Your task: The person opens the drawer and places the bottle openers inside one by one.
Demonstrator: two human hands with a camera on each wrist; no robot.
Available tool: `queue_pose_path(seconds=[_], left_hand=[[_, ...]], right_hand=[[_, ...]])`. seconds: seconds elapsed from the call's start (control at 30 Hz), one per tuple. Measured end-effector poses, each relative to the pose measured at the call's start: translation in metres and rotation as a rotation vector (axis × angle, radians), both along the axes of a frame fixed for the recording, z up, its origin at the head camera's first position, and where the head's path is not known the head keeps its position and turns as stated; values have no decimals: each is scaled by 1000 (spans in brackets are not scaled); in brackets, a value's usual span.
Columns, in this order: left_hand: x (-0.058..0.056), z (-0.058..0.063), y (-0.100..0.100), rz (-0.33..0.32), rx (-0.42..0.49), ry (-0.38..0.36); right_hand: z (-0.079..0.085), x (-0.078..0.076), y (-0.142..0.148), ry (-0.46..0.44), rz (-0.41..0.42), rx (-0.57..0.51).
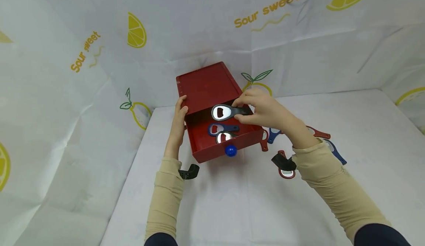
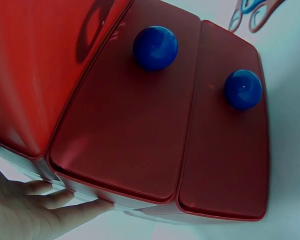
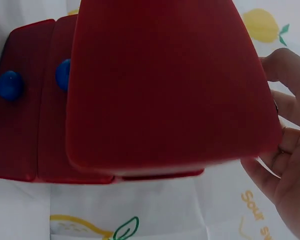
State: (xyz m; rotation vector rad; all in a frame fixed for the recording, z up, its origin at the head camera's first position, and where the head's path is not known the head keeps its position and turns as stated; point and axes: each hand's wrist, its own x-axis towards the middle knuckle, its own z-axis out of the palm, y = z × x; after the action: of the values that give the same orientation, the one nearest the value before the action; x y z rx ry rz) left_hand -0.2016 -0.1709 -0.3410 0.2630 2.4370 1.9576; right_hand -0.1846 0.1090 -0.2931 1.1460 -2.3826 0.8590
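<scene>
A red drawer box (image 1: 206, 85) stands on the white-covered table with its top drawer (image 1: 212, 153) pulled out. My right hand (image 1: 262, 107) pinches a dark-handled bottle opener (image 1: 227, 110) by its handle, above the drawer. Inside the drawer lie a blue bottle opener (image 1: 233, 128) and a dark-rimmed one (image 1: 228, 135). My left hand (image 1: 176, 128) rests against the box's left side, its fingers extended along it in the left wrist view. In the right wrist view, the drawer front (image 3: 170, 90) hides the held opener, though part of my right hand shows at the right edge.
Two closed drawers with blue knobs (image 2: 244, 90) sit below the open one. Right of the box, several red and blue bottle openers lie on the table, including a red one (image 1: 264, 142) and a blue one (image 1: 337, 155). A lemon-printed sheet (image 1: 186, 28) hangs behind.
</scene>
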Motion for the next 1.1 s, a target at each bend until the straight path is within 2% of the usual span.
queue_pose_path(seconds=[0.23,0.47,0.8,1.1], left_hand=[[-1,-1,-1,-3,5,12],[0,-1,-1,3,10,-3],[0,0,-1,-6,9,-3],[-1,0,-2,-10,21,-12]], right_hand=[[6,3,-26,-116,14,144],[9,-1,-46,-217,1,327],[1,-7,-62,-330,29,444],[-4,-11,-71,-341,36,494]])
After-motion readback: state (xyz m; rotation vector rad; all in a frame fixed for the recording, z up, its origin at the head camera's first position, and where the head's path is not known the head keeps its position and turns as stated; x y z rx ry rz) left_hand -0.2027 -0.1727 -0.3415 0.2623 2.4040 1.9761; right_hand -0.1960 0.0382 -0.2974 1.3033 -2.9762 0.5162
